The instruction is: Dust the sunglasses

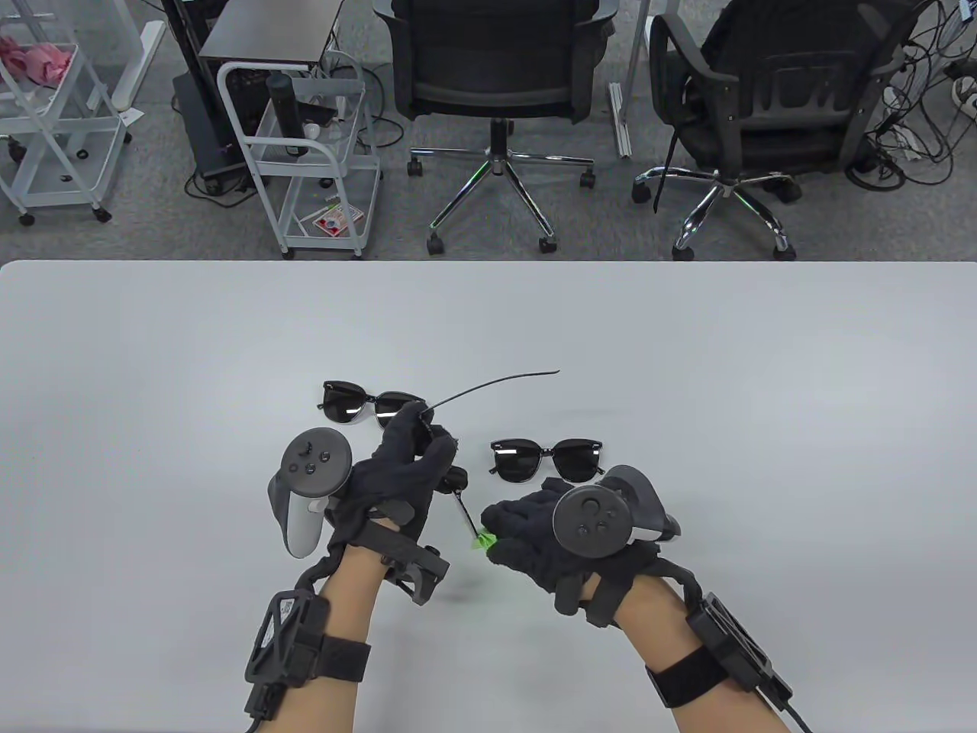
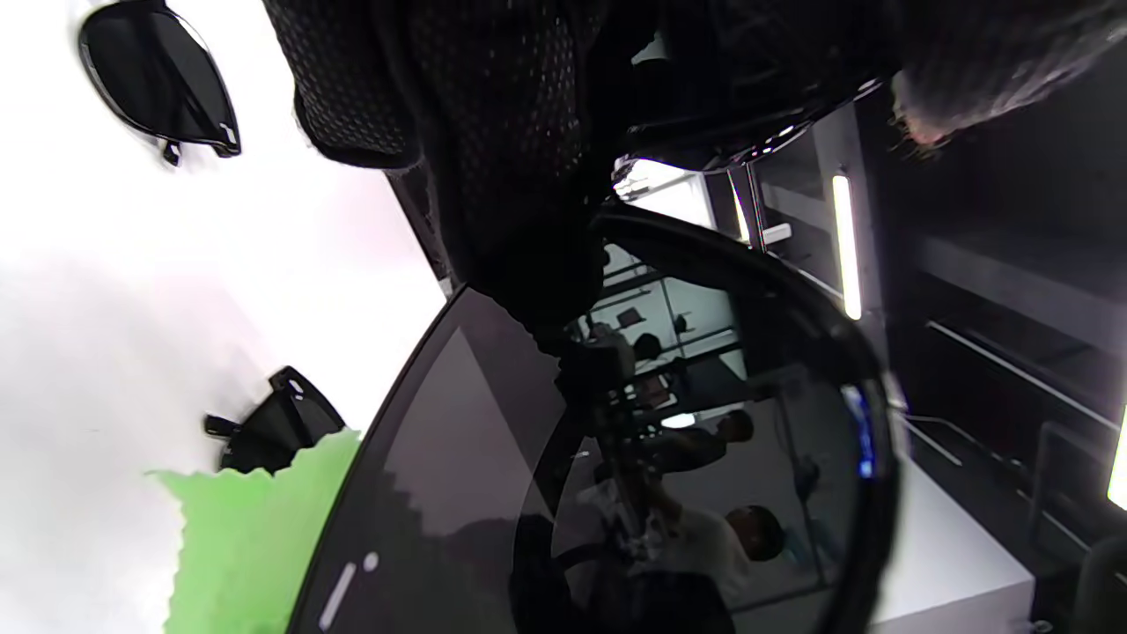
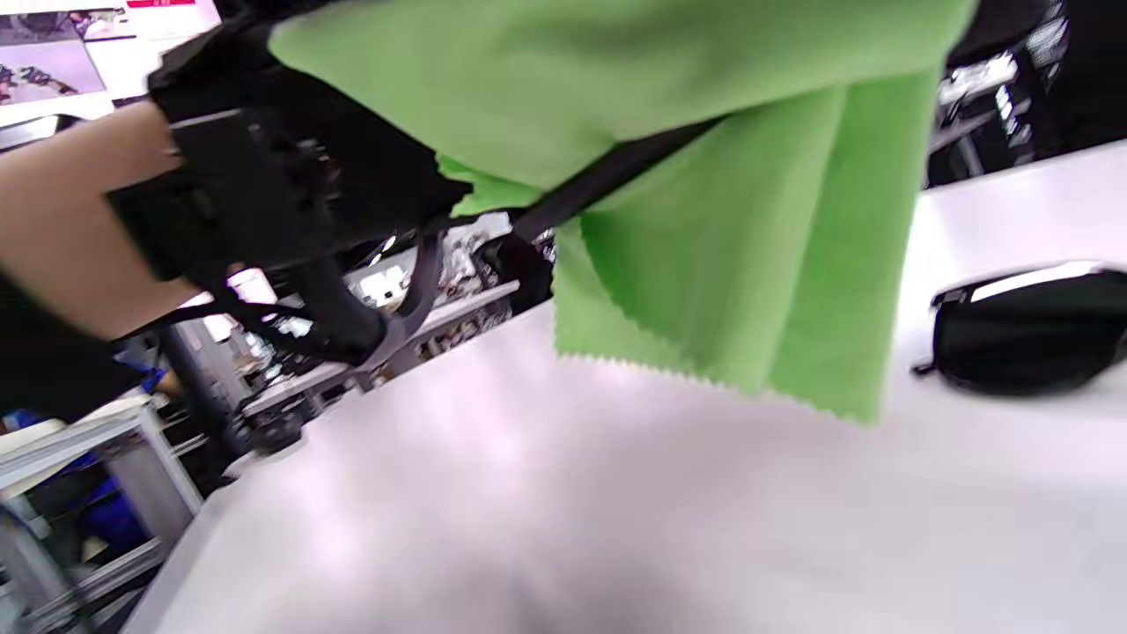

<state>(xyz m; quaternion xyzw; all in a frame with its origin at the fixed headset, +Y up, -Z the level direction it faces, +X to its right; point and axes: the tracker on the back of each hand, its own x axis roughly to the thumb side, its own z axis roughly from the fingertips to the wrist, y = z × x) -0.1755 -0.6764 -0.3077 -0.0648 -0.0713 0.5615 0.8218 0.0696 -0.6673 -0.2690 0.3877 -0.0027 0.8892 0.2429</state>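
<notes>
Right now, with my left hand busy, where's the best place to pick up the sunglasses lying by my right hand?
Take the sunglasses by the right hand at the bridge between the lenses, or by the frame's outer corner, coming down from above. They seem to rest flat on the table with both dark lenses exposed, so gripping the frame avoids smudging them. The right hand holds the green cloth, so that likely needs shifting first.

two sunglasses (image 1: 372, 405) (image 1: 545, 460) ahead, bare table (image 1: 763, 366) beyond
</notes>
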